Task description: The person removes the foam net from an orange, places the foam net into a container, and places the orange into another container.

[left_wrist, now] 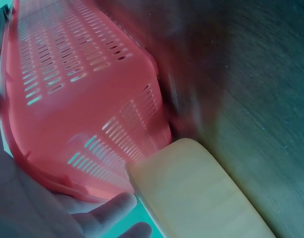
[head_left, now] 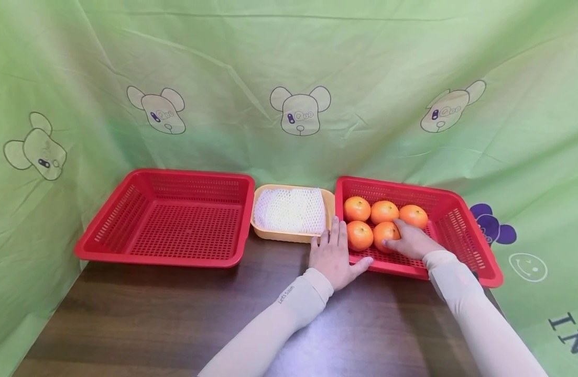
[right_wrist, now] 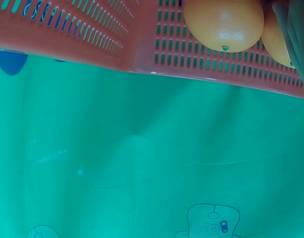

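Note:
Several oranges (head_left: 357, 209) lie in two rows in the right-hand red basket (head_left: 451, 230). My right hand (head_left: 413, 243) reaches in over the front rim and holds the front-row orange (head_left: 384, 235) between thumb and fingers. In the right wrist view only a dark edge of that hand shows, beside another orange (right_wrist: 224, 25). My left hand (head_left: 333, 262) has its fingers straight at the basket's front left corner, the thumb spread along the front rim. Its fingertips reach toward the yellow tray (head_left: 293, 237), which holds white foam netting (head_left: 290, 210).
Left of the tray stands a second red basket (head_left: 189, 230) with nothing in it. All the containers line the back of the brown wooden table (head_left: 175, 319). A green curtain (head_left: 232, 146) with printed bear heads hangs close behind and on both sides.

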A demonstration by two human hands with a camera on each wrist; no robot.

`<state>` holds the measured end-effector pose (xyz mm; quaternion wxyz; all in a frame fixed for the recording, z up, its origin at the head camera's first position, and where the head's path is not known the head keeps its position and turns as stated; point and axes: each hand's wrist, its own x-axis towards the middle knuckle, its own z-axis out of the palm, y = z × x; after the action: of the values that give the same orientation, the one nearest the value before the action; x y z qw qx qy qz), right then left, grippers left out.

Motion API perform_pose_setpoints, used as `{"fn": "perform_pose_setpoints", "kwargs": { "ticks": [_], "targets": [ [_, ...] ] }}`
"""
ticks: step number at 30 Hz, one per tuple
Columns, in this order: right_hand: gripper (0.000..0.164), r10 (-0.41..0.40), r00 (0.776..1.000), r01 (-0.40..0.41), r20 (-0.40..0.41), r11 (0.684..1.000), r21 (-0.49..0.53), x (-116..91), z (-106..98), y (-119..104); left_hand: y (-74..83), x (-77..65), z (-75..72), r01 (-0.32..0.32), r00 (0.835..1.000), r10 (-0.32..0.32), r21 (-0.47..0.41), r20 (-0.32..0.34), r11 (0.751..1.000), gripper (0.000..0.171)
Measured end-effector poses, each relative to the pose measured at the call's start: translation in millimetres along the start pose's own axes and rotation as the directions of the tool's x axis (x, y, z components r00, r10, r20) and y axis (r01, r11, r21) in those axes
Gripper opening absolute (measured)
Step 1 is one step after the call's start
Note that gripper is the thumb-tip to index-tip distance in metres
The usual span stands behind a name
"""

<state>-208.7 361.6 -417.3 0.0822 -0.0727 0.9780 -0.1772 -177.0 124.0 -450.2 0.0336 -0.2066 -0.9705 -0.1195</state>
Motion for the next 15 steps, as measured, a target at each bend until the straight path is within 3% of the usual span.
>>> {"fn": "perform_pose_setpoints", "kwargs": {
  "ticks": [8, 15],
  "targets": [
    [0.084, 0.019, 1.0, -0.019, 0.022, 1.0, -0.013, 0.6, -0.3, -1.5, -5.7, 0.8, -4.3, -0.006, 0.999, 0.007, -0.027, 0.041, 1.0, 0.102],
    [0.094, 0.017, 1.0, -0.018, -0.006, 0.999, -0.032, -8.5, -10.2, -8.2, -31.2, -0.6, -16.5, -0.125, 0.991, 0.125, 0.007, 0.053, 0.992, 0.1]
  ]
}}
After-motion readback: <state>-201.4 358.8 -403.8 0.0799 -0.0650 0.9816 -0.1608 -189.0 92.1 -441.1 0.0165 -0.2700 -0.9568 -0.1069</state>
